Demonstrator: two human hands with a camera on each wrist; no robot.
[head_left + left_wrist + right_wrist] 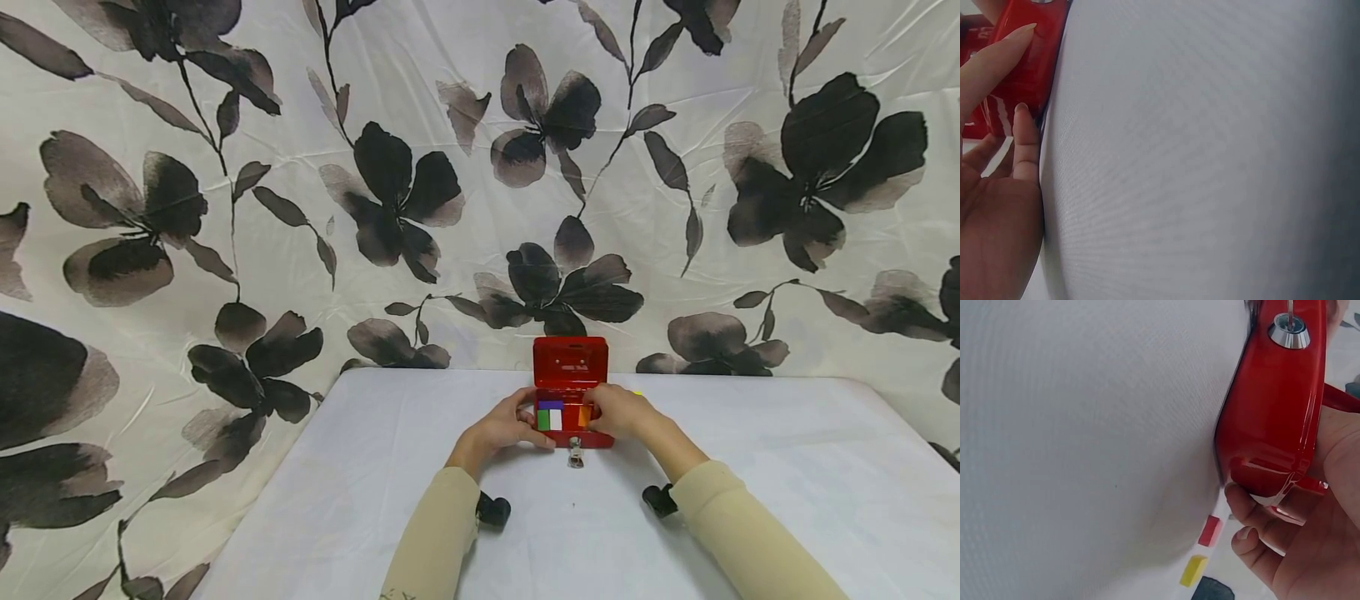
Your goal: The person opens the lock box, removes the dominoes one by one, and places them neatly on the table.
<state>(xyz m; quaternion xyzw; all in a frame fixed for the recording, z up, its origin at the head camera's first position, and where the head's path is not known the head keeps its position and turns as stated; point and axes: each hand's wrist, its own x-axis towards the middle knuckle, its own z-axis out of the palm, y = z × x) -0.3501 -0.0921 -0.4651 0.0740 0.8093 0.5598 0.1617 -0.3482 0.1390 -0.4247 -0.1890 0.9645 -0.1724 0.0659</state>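
The red metal box [592, 440] stands with its lid raised. Inside it are a green block [543, 419], a white block [556, 419], a purple block [551, 405] and an orange block [583, 416]. My left hand [495, 427] grips the box's left side, its thumb over the front of the box [1038, 69] in the left wrist view. My right hand [632, 412] holds the right side, with fingertips beside the orange block. Its outer fingers curl by the box's corner in the right wrist view; its thumb is hidden there.
Keys [575, 457] hang from the lock [1289, 331] at the box's front. A red block [1210, 531] and a yellow block [1194, 570] lie on the white-covered table [562, 542], beyond my right hand. A floral cloth [465, 233] hangs behind the table.
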